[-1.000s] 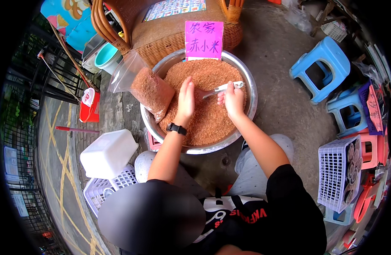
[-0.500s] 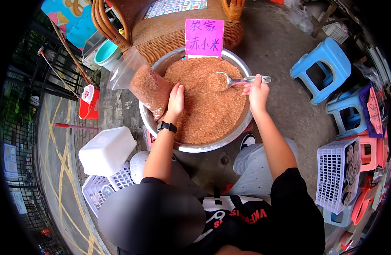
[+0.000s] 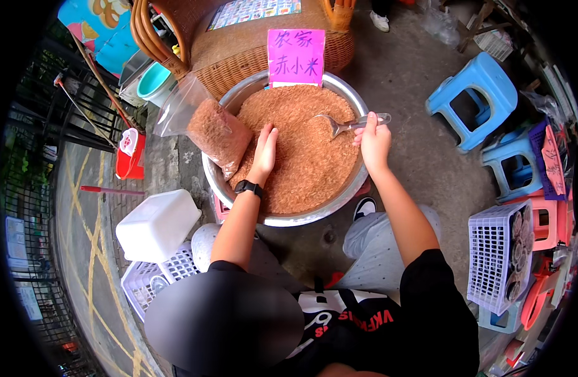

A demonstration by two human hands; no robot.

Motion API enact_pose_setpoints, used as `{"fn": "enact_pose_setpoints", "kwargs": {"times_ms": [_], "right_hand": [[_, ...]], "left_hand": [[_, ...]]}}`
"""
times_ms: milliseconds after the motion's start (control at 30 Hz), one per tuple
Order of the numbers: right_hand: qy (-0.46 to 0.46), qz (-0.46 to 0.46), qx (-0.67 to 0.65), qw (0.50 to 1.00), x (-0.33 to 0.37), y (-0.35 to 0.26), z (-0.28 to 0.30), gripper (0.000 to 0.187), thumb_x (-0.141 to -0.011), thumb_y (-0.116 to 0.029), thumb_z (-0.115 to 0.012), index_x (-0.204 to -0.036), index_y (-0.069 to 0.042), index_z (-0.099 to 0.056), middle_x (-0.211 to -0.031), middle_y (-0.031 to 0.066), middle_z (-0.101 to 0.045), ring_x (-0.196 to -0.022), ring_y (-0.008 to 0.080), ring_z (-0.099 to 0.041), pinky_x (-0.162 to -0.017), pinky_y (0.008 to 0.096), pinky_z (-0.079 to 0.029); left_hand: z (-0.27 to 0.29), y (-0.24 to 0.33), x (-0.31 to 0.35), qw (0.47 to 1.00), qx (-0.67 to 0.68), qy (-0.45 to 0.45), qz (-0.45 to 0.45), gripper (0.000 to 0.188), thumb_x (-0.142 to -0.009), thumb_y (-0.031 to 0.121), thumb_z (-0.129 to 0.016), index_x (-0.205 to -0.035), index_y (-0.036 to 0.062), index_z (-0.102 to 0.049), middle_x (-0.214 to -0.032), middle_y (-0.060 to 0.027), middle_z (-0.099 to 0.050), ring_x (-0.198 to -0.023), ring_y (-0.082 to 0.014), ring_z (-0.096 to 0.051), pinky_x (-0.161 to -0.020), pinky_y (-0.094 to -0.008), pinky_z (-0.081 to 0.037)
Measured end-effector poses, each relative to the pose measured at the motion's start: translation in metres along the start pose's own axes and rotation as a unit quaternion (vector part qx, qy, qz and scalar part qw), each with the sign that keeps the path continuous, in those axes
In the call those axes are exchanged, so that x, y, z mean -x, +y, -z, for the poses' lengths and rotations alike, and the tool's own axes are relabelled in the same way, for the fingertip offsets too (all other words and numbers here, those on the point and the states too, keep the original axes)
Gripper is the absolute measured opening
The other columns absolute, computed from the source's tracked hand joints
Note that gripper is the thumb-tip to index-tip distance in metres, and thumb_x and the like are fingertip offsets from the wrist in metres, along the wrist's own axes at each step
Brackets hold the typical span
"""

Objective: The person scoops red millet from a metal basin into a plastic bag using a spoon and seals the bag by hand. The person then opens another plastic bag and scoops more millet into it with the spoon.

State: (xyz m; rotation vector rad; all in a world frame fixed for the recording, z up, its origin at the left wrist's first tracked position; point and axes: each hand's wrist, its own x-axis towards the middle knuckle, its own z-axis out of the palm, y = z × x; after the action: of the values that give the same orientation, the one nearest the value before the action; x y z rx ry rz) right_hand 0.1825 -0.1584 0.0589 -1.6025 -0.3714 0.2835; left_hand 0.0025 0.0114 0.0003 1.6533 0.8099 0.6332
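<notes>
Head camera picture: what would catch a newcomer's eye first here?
A wide round metal basin heaped with reddish-brown grain fills the centre, with a bright pink paper sign standing at its far rim. The left hand rests on the grain beside a clear plastic bag of the same grain, while the right hand holds a metal spoon. Blue plastic stools stand to the right.

A clear plastic bag (image 3: 204,122) of reddish grain leans left of centre. A pink rectangular sign (image 3: 296,56) stands top centre, a sheet of coloured squares (image 3: 254,9) above it.
</notes>
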Motion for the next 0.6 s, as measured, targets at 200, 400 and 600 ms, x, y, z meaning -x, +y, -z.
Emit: {"fn": "enact_pose_setpoints", "kwargs": {"times_ms": [200,400,600], "right_hand": [[-0.061,-0.059,-0.034,0.996,0.014,0.013,-0.025,0.047,-0.093,-0.032,-0.037,-0.068,0.005,-0.051,-0.053,0.0109,-0.054,-0.039,0.0152,-0.052,-0.039,0.0265,-0.045],[-0.085,-0.128,-0.107,0.982,0.025,0.003,-0.048,0.04,-0.094,-0.031,-0.036,-0.081,0.005,-0.049,-0.063,0.0123,-0.056,-0.043,0.0156,-0.053,-0.04,0.0265,-0.048],[-0.068,-0.146,-0.163,0.973,0.013,-0.008,-0.057,0.043,-0.094,-0.032,-0.035,-0.081,0.006,-0.049,-0.064,0.0119,-0.056,-0.047,0.0167,-0.053,-0.043,0.0281,-0.049]], "left_hand": [[-0.013,0.017,0.004,0.999,0.031,-0.019,-0.024,0.059,-0.09,0.039,-0.039,-0.129,-0.0051,-0.032,-0.137,-0.0191,-0.031,-0.129,-0.0256,-0.025,-0.105,-0.0306,-0.017],[-0.014,0.043,0.006,0.982,0.164,-0.031,-0.087,0.05,-0.091,0.03,-0.04,-0.127,-0.004,-0.037,-0.132,-0.0166,-0.039,-0.125,-0.0238,-0.032,-0.103,-0.0306,-0.022],[0.028,0.104,0.021,0.959,0.14,0.088,-0.231,0.027,-0.089,0.011,-0.044,-0.111,-0.0029,-0.052,-0.108,-0.0106,-0.056,-0.1,-0.0173,-0.052,-0.088,-0.0287,-0.039]]}}
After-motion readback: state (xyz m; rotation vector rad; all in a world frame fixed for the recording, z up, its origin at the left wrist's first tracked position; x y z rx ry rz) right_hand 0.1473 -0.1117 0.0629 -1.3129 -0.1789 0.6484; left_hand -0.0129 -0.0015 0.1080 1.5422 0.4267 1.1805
